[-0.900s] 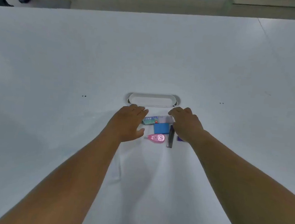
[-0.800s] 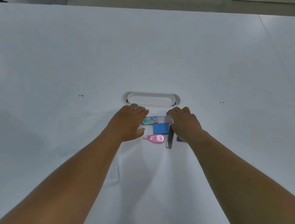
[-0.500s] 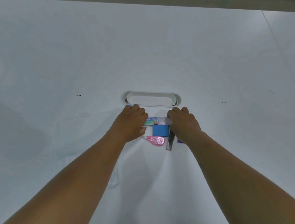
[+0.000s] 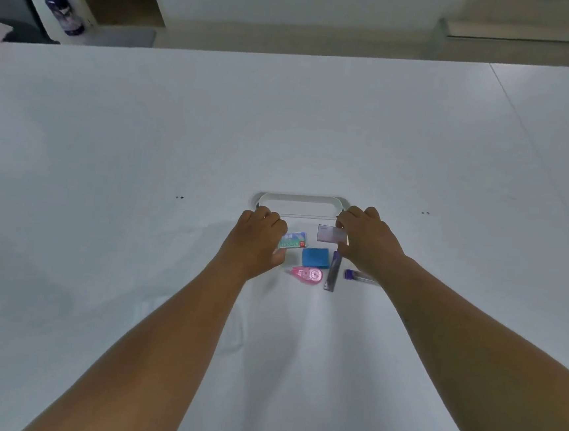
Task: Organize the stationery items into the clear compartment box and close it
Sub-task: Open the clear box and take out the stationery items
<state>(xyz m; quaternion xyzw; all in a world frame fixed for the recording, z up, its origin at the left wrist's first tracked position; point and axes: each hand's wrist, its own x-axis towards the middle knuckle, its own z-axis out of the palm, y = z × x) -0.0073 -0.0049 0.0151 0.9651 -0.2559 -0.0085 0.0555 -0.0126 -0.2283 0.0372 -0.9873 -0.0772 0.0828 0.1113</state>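
Several stationery items lie close together on the white table [image 4: 318, 132]. They are a green staple box [image 4: 295, 240], a blue pad [image 4: 315, 257], a pink correction tape [image 4: 308, 274], a dark slim lead case [image 4: 333, 271] and a purple-capped tube [image 4: 357, 276]. My right hand [image 4: 368, 245] pinches a small translucent flat case [image 4: 330, 233] at its right end. My left hand [image 4: 257, 240] is curled over the left end of the green staple box, hiding its grip. I cannot make out the outline of the clear compartment box.
A white oval cable slot [image 4: 299, 203] is set in the table just beyond my fingers. Past the table's far edge stands a shelf unit, with a dark purple bottle [image 4: 65, 14] at the far left.
My right hand has shifted right and slightly away, taking the translucent case off the end of the green box and uncovering the purple-capped tube. My left hand has barely moved.
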